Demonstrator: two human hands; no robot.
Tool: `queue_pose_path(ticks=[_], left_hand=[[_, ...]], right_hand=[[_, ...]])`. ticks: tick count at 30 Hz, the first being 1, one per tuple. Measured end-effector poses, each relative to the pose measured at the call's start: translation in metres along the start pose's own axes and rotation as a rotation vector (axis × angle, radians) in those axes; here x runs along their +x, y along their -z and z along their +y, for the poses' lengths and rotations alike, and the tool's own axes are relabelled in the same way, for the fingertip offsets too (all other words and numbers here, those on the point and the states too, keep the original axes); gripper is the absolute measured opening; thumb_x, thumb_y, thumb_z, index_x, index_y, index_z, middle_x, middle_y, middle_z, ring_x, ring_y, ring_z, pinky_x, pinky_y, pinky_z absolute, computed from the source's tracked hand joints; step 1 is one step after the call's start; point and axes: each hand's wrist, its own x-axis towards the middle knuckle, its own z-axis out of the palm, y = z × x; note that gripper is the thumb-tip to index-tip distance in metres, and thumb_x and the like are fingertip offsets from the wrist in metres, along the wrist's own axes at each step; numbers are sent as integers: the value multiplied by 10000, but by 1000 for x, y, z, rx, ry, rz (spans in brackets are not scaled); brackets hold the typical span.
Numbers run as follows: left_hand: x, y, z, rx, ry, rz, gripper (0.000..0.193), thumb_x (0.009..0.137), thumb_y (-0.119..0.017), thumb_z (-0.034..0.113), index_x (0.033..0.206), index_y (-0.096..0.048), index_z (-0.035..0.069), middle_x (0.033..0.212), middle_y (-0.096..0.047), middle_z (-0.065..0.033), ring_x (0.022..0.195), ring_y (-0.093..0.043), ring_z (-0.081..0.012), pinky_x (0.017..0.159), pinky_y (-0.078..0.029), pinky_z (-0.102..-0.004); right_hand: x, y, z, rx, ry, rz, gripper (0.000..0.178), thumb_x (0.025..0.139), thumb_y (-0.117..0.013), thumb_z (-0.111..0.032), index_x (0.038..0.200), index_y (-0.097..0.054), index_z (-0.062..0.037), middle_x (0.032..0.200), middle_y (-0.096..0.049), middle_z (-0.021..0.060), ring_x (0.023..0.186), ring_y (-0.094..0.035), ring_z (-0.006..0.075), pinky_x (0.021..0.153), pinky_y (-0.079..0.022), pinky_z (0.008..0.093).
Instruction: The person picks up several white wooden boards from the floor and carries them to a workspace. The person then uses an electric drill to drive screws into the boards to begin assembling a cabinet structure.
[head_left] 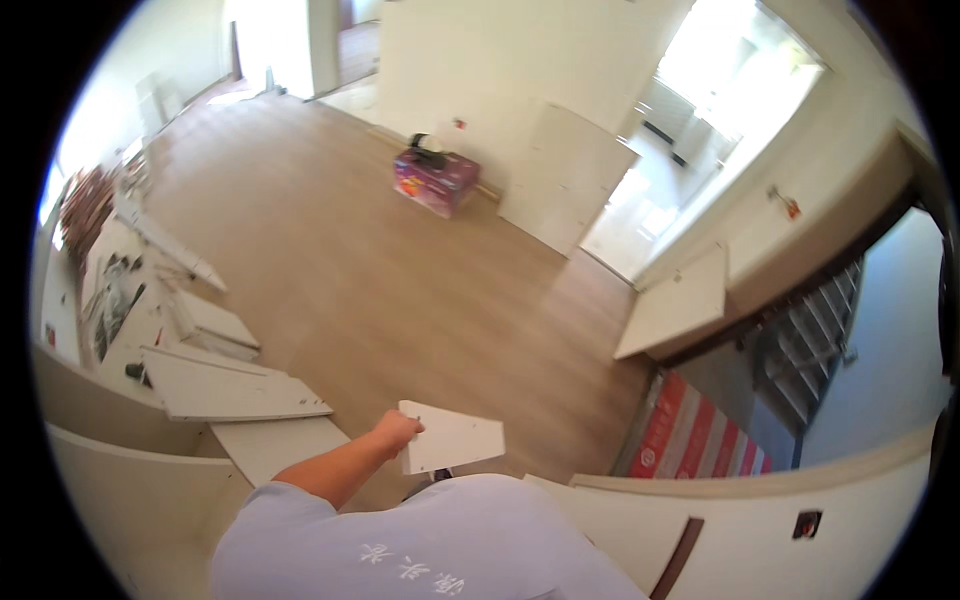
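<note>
My left hand (400, 428) is closed on the left edge of a small white board (455, 438), with the arm stretched out in front of my body. The board looks flat and tapers toward its right side, with a few small dark marks or holes on it. Below it, part of a shoe (441, 476) shows. To the left of the hand lie larger white panels (228, 385), one overlapping another (280, 446). My right hand is out of sight.
Tools and loose parts (118, 300) lie among boards along the left wall. A purple box (437, 182) stands by the far wall near a leaning white panel (565, 180). At right, a doorway with a red-and-grey striped sheet (685, 435) opens toward stairs (810, 340).
</note>
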Motion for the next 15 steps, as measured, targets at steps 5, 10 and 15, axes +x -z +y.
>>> queue_pose_path(ticks=[5, 10, 15], left_hand=[[-9, 56, 6, -462, -160, 57, 373, 848, -737, 65, 1177, -671, -98, 1088, -732, -215, 964, -723, -306, 838, -577, -429], [-41, 132, 18, -846, -333, 45, 390, 854, -691, 5, 1235, -653, -70, 1154, -716, -179, 1029, -708, -296, 902, -569, -430], [-45, 207, 48, -1075, -421, 75, 454, 858, -658, -2, 1306, -601, -43, 1223, -682, -162, 1112, -679, -285, 948, -558, -429]], right_hand=[[50, -25, -100, -94, 79, -129, 306, 970, -585, -367, 1087, -696, -107, 1113, -726, 102, 1027, -683, 332, 868, -539, 503], [111, -48, -186, -190, 89, -287, 336, 982, -572, -405, 1103, -691, -115, 1132, -720, 101, 1045, -678, 334, 878, -534, 510], [203, -71, -298, 0, 70, -382, 366, 993, -559, -442, 1119, -685, -123, 1150, -715, 100, 1064, -673, 336, 889, -529, 516]])
